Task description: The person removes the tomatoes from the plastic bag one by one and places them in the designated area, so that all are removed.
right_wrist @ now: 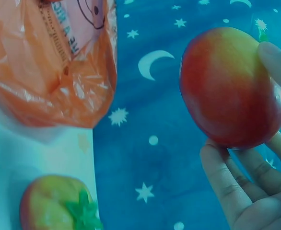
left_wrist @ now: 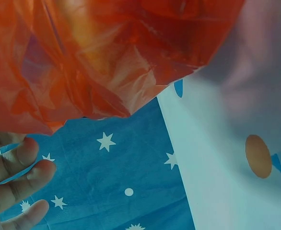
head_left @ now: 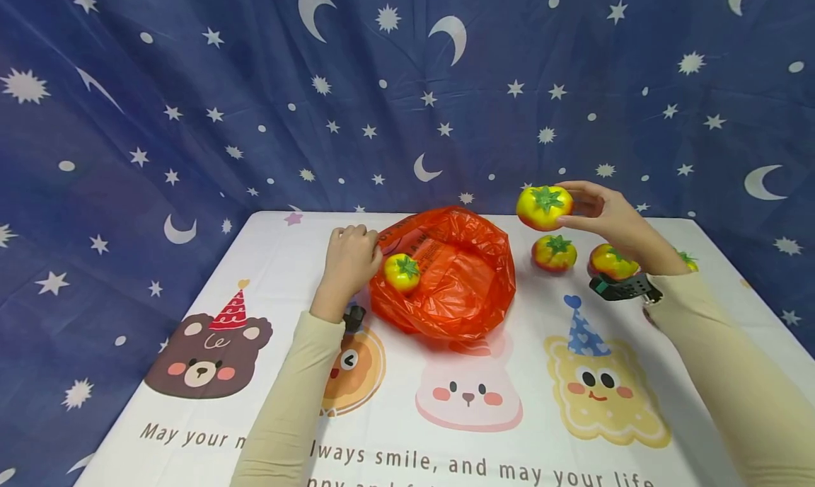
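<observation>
A red plastic bag (head_left: 446,282) stands on the table with its mouth spread wide. My left hand (head_left: 350,260) grips its rim on the left side, and in the left wrist view the fingers (left_wrist: 35,177) show beside the bag's edge. Just inside that rim sits a yellow tomato (head_left: 402,273) with a green leafy top. To the right of the bag, my right hand (head_left: 605,214) holds another yellow-and-red tomato (head_left: 544,207) up in the air. The right wrist view shows thumb and fingers around this tomato (right_wrist: 231,88), its red underside facing the camera.
Below the raised hand lie more tomatoes: one (head_left: 554,253) nearest the bag, a second (head_left: 613,262) under the right wrist, and another (head_left: 688,260) mostly hidden behind the forearm. A white printed cloth (head_left: 471,459) covers the table. A blue starry curtain (head_left: 382,83) hangs behind.
</observation>
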A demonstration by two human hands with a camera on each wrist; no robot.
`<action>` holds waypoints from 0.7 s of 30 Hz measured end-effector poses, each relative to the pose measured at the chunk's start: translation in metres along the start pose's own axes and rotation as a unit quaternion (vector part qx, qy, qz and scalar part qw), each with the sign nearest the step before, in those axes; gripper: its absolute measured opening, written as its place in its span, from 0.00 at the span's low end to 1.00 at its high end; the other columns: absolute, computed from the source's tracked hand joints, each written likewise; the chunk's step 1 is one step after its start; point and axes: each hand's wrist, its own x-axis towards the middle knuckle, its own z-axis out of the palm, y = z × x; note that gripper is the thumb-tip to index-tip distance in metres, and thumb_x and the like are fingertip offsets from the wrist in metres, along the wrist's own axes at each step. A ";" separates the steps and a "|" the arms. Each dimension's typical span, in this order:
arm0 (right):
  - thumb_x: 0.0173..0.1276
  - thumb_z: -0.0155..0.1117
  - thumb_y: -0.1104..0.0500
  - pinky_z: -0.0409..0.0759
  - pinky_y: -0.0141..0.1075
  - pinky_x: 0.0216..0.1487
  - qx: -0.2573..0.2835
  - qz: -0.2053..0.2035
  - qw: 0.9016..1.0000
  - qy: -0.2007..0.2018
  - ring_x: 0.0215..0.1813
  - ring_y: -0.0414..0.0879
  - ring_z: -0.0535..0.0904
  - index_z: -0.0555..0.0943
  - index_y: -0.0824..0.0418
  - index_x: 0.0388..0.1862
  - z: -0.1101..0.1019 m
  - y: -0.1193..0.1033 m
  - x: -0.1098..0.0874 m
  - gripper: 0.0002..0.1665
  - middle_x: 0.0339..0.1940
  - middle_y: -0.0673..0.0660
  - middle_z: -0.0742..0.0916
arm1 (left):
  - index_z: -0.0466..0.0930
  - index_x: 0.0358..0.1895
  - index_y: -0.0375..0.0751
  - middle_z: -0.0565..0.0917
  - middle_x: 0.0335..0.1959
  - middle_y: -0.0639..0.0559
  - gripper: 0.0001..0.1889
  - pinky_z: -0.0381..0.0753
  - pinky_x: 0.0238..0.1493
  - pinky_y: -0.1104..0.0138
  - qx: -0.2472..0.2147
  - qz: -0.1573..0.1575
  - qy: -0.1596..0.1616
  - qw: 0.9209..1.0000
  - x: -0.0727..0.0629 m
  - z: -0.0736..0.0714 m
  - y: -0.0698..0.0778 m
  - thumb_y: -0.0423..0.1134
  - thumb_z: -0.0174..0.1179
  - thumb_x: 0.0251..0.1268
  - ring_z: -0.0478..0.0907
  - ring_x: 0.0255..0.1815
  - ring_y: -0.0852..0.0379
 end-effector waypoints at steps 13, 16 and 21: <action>0.63 0.62 0.46 0.70 0.13 0.43 -0.009 0.014 1.000 0.024 0.48 0.23 0.71 0.61 0.51 0.70 -0.028 0.020 -0.020 0.38 0.55 0.39 0.74 | 0.81 0.29 0.36 0.81 0.26 0.43 0.08 0.73 0.44 0.53 -0.002 -0.002 -0.001 1.000 0.001 0.000 0.000 0.36 0.54 0.59 0.78 0.31 0.45; 0.64 0.62 0.47 0.69 0.12 0.43 -0.004 0.013 1.000 0.026 0.48 0.21 0.72 0.61 0.51 0.70 -0.033 0.027 -0.024 0.37 0.51 0.34 0.74 | 0.81 0.29 0.36 0.81 0.26 0.43 0.08 0.73 0.44 0.53 -0.002 -0.002 -0.001 1.000 0.001 0.000 0.000 0.36 0.54 0.59 0.78 0.31 0.45; 0.64 0.61 0.46 0.69 0.12 0.43 -0.002 0.027 0.999 0.024 0.48 0.19 0.70 0.61 0.52 0.70 -0.037 0.038 -0.029 0.37 0.50 0.31 0.73 | 0.81 0.28 0.36 0.81 0.26 0.43 0.08 0.74 0.44 0.53 0.000 0.000 -0.002 1.000 0.000 0.000 0.000 0.36 0.54 0.58 0.78 0.31 0.45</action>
